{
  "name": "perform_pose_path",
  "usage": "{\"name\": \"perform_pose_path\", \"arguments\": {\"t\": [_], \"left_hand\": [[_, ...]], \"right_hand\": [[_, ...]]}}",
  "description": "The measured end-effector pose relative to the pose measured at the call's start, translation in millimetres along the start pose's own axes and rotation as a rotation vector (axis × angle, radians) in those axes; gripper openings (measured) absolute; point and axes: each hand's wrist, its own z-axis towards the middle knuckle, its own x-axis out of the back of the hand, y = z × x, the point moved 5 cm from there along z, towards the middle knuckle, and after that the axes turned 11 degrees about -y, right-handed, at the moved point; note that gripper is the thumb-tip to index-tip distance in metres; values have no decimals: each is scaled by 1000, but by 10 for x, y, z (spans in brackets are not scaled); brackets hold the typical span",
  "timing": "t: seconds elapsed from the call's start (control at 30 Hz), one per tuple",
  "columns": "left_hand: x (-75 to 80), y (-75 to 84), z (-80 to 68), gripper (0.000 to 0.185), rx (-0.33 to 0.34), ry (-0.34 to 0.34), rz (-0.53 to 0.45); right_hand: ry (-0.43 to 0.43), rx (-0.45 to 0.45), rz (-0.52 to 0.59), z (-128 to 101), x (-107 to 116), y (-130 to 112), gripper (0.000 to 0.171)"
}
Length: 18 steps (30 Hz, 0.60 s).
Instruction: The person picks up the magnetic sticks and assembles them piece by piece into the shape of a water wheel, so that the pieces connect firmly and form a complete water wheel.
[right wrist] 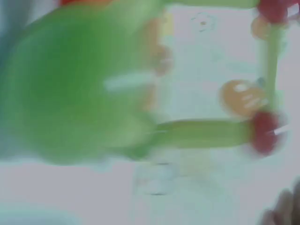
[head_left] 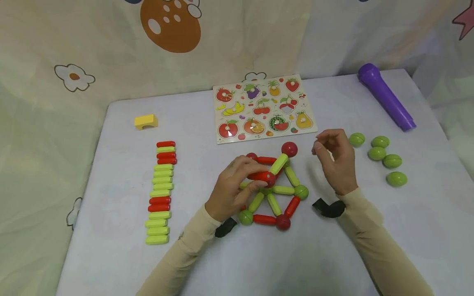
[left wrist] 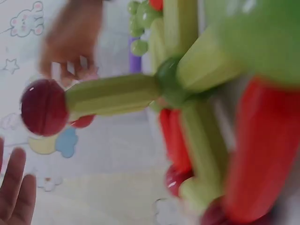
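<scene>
Head view puts the stick-and-ball frame (head_left: 274,193) at the centre of the picture, on the pale table (head_left: 333,255), and I see both hands working around it. My left hand (head_left: 237,187) sits on the frame's left side, its fingers curled round a red stick (head_left: 262,177) at the upper left of the build. A green stick (head_left: 278,163) slants up from there to a dark red ball (head_left: 289,149), the topmost part of the frame. My right hand (head_left: 335,160) hovers just right of that ball, off the table, fingers loosely bent with thumb and forefinger tips close together; I cannot tell whether anything small is pinched between them.

Left wrist view shows the same dark red ball (left wrist: 44,107) at the left edge on the end of a green stick (left wrist: 112,95), with the right hand (left wrist: 70,40) blurred in the upper left above it. Right wrist view is too smeared for me to read more than green and red shapes.

Right of centre in the head view lie five loose green balls (head_left: 381,158), and a purple tube (head_left: 386,96) lies toward the upper right. A fruit puzzle board (head_left: 263,109) lies above the frame, a row of spare sticks (head_left: 161,193) runs down the left side, and a yellow block (head_left: 146,121) sits above that row.
</scene>
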Motion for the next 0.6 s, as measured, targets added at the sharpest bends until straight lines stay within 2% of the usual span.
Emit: {"name": "perform_pose_path", "arguments": {"t": [0.03, 0.13, 0.2, 0.27, 0.33, 0.4, 0.5, 0.6], "left_hand": [[9, 31, 19, 32, -16, -9, 35], [-4, 131, 86, 35, -75, -53, 164], [-33, 195, 122, 38, -119, -83, 246], [-64, 243, 144, 39, -153, -101, 306], [-87, 260, 155, 41, -168, -110, 336], [-89, 242, 154, 45, -147, -114, 336], [-61, 140, 124, 53, -57, -139, 298], [-47, -6, 67, 56, 65, -215, 227]], "right_hand": [[-38, 13, -41, -33, -15, -116, 20], [-237, 82, -110, -160, -185, -439, 28], [-337, 109, -98, -246, -326, -584, 34], [-379, 103, -69, -315, -420, -654, 37], [-358, 64, -55, -371, -445, -651, 36], [-320, 0, -50, -420, -415, -596, 34], [-262, -91, -65, -505, -337, -459, 31], [-234, -193, -59, -596, -289, -306, 26]]}}
